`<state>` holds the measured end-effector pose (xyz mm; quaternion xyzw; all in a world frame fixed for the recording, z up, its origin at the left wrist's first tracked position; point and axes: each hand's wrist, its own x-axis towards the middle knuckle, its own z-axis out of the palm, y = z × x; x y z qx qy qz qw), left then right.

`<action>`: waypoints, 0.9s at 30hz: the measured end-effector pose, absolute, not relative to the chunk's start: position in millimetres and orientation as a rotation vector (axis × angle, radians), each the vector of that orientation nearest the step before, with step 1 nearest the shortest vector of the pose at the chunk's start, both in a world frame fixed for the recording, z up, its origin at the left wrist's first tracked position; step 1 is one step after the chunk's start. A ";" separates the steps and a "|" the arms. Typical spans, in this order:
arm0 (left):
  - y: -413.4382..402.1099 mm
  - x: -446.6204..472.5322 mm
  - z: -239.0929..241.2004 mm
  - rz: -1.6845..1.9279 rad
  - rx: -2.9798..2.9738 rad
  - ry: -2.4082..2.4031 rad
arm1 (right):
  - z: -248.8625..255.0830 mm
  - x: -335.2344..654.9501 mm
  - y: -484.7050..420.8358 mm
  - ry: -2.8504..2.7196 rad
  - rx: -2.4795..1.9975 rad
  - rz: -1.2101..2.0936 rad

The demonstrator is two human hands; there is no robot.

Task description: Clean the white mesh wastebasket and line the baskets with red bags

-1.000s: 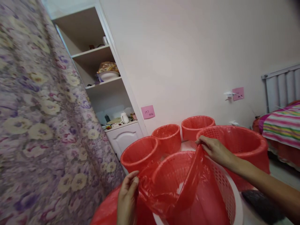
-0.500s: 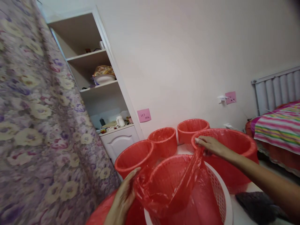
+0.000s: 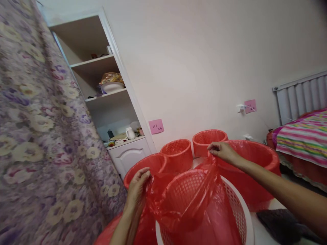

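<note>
A thin red plastic bag (image 3: 189, 200) hangs slack inside a red perforated basket with a white rim (image 3: 238, 211) right below me. My left hand (image 3: 138, 187) is closed on the bag's left edge, near the basket's left side. My right hand (image 3: 223, 152) pinches the bag's far right edge, lifted a little above the basket and in front of a large red lined basket (image 3: 252, 163). The bag is stretched between both hands.
Three more red baskets (image 3: 176, 153) stand behind, against the pale wall. A flowered curtain (image 3: 38, 136) fills the left. An open shelf unit (image 3: 107, 88) holds dishes. A striped bed (image 3: 304, 136) lies at right; dark cloth (image 3: 281, 223) is at lower right.
My left hand has risen from below the basket's edge to grip the bag higher up. My right hand has lifted slightly, pulling the bag's mouth wider and tauter.
</note>
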<state>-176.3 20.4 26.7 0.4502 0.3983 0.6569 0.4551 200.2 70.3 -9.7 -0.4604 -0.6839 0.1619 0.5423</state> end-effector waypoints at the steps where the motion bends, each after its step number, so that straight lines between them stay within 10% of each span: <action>1: 21.5 -178.2 27.4 1.619 1.130 0.991 | -7.3 205.8 69.2 -1.604 -1.094 0.340; 21: -14.3 -226.3 26.2 1.560 1.538 1.494 | 4.1 247.1 21.2 -1.352 -1.135 0.196; 27: -30.0 -213.1 13.5 1.436 1.513 1.472 | 32.0 184.0 -46.3 -2.092 -0.914 0.183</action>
